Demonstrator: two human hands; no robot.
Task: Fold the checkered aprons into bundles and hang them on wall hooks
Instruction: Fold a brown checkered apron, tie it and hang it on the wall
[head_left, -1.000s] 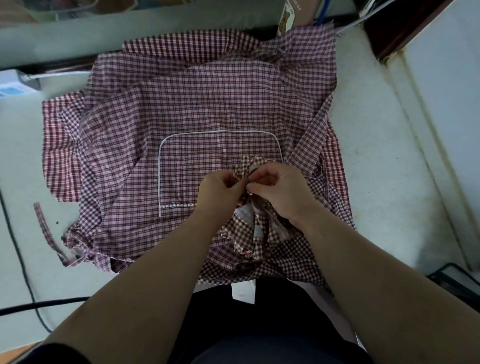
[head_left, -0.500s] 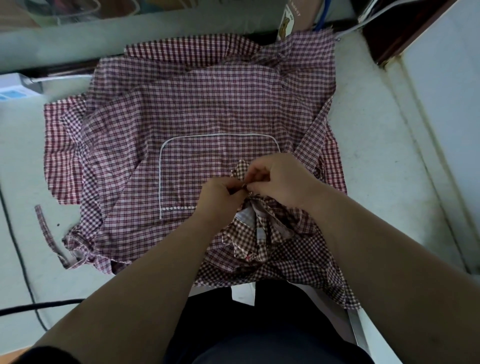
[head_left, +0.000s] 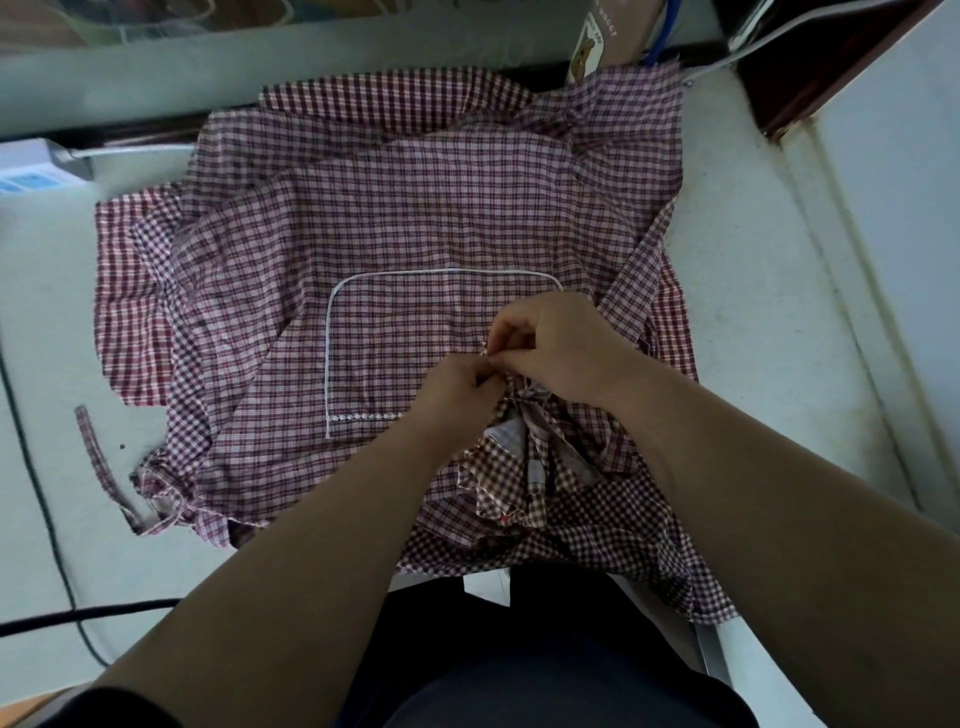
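Observation:
A pile of red-and-white checkered aprons (head_left: 395, 228) lies spread over the white table (head_left: 753, 312); the top one shows a pocket outlined in white piping (head_left: 395, 343). Near the table's front edge a smaller-checked apron is gathered into a bunched bundle (head_left: 524, 478). My left hand (head_left: 457, 389) and my right hand (head_left: 556, 348) meet at the top of that bundle, both pinching its gathered cloth. What the fingertips hold is mostly hidden by the hands. A loose apron strap (head_left: 96, 457) trails off the pile at the left.
A black cable (head_left: 62, 616) runs across the table's left front. A white box (head_left: 31, 171) sits at the far left, a cardboard box (head_left: 597, 41) at the back. A white wall (head_left: 904, 208) rises on the right. No hooks are in view.
Both hands have shifted slightly right and farther from me while staying closed on the bundle's top. The tuft of cloth that stuck up above the fingers is now covered by the right hand.

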